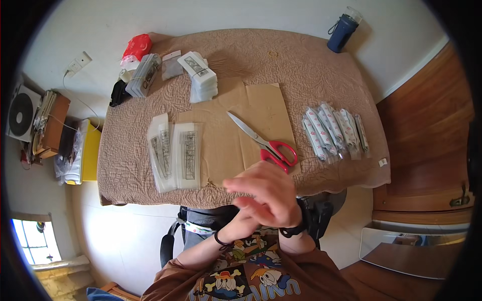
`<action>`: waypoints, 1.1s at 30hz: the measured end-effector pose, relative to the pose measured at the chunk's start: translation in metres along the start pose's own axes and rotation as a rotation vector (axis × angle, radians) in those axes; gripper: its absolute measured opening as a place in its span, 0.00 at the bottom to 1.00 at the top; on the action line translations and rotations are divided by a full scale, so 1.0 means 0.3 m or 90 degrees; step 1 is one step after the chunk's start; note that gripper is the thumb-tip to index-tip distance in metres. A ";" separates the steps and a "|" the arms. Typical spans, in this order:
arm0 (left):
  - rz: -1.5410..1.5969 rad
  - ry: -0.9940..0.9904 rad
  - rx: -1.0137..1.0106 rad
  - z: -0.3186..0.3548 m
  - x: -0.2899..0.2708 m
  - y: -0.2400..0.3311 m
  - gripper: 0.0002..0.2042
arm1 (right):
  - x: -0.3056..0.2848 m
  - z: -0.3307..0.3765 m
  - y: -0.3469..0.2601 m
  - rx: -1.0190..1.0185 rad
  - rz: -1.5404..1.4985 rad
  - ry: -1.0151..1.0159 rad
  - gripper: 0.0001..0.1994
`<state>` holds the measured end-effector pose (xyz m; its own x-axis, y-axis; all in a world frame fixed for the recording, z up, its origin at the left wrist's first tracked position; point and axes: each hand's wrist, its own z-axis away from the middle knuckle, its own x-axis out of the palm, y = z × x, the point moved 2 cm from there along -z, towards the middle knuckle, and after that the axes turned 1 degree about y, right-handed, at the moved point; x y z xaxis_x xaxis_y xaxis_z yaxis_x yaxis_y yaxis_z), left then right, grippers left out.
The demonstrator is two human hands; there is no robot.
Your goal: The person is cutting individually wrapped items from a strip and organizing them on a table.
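Observation:
Both hands are together just past the table's near edge. My right hand (pixel 268 193), a dark watch on its wrist, lies across my left hand (pixel 241 224) with its fingers stretched to the left, holding nothing visible. Most of the left hand's fingers are hidden behind it. Just beyond them lie red-handled scissors (pixel 271 145), partly spread, on a flat piece of cardboard (pixel 226 145). Left of the scissors, several flat translucent printed plastic bags (pixel 188 155) overlap in a fan. A row of wrapped packets (pixel 329 128) with a small red pattern is on the right.
Banded stacks of printed bags (pixel 201 75) and grey-white packs (pixel 144 75) stand at the far left, near a red plastic package (pixel 136 47). A blue bottle (pixel 344 32) stands at the back right. A brown quilted cloth (pixel 125 125) covers the table; a yellow box (pixel 91 153) stands left.

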<state>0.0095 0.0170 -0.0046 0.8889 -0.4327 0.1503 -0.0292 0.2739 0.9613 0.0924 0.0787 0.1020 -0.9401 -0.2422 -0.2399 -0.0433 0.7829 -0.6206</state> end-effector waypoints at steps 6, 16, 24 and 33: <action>0.570 -0.204 0.052 -0.062 0.025 -0.113 0.28 | 0.091 0.021 -0.045 -0.095 0.001 -0.116 0.16; 0.307 -0.364 -0.104 -0.057 -0.022 0.112 0.11 | 0.151 0.043 -0.133 -0.111 -0.150 -0.221 0.15; 0.183 -0.418 -0.092 -0.049 0.000 0.118 0.12 | 0.174 0.077 -0.153 -0.116 -0.278 -0.278 0.16; 0.245 -0.341 -0.151 -0.043 0.001 0.014 0.12 | 0.121 0.070 -0.105 0.064 -0.683 -0.305 0.14</action>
<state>0.0156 0.0292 -0.0035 0.4859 -0.6139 0.6221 -0.1422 0.6468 0.7493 0.0668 0.0331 0.0971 -0.2145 -0.9564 0.1981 -0.6875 0.0037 -0.7262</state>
